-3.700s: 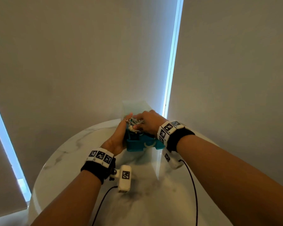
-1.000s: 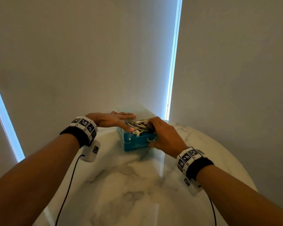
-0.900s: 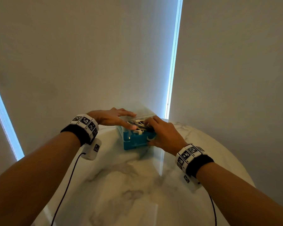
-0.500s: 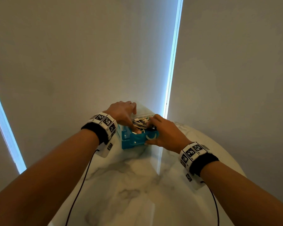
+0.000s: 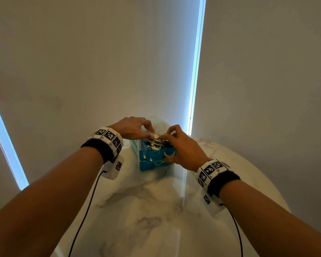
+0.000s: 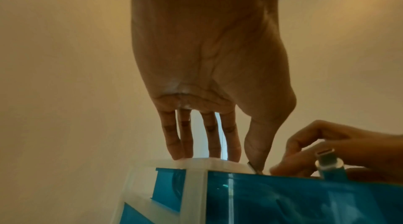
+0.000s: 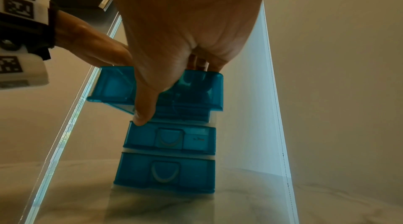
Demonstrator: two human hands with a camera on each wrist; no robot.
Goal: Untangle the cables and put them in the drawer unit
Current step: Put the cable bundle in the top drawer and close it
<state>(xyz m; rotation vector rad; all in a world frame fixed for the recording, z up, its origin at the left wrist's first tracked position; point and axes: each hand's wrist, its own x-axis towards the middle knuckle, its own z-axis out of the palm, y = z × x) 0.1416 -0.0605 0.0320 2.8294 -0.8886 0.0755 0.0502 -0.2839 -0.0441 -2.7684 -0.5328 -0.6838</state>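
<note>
The cables (image 5: pixel 157 142) lie in the open top drawer (image 7: pixel 157 90), right hand (image 5: pixel 182 151) pressing them in, left hand (image 5: pixel 132 127) flat-fingered atop the drawer unit (image 6: pixel 194 164); closing remains.

- Looks like a room in a home or plain office; which one cannot be told.
- A round marble-patterned table (image 5: pixel 156 210) fills the lower frame.
- Drawn roller blinds (image 5: pixel 100 62) cover the upper frame, daylight showing in narrow strips at their edges.
</note>
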